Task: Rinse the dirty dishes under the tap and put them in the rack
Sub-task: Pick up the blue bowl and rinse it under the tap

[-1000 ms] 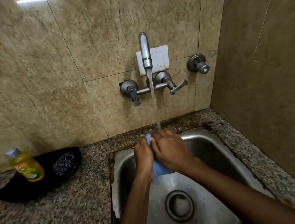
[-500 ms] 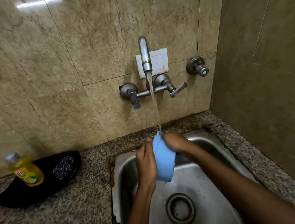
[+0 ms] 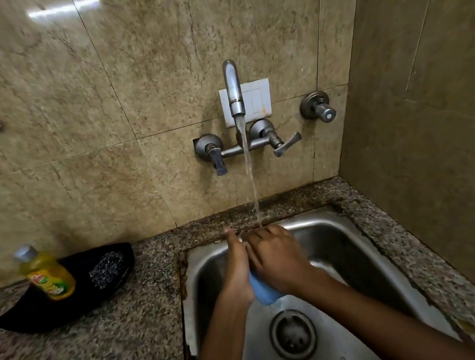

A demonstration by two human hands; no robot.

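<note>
Blue cup (image 3: 264,291) clasped between left hand (image 3: 238,269), right hand (image 3: 275,257).

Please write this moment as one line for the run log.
step: rinsing | left hand + right hand: holding blue cup | tap: running | place: over sink

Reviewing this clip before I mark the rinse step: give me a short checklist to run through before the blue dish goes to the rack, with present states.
1. Water running from the tap: ok, the stream falls onto the hands.
2. Blue dish held over the sink: ok.
3. Two-handed grip: ok, left hand and right hand both close on it.
4. Dish rinsed clean: cannot tell, the hands cover most of it.
5. Rack within reach: cannot tell, no rack in view.
6. Drain clear: ok, no pooling seen.
</note>
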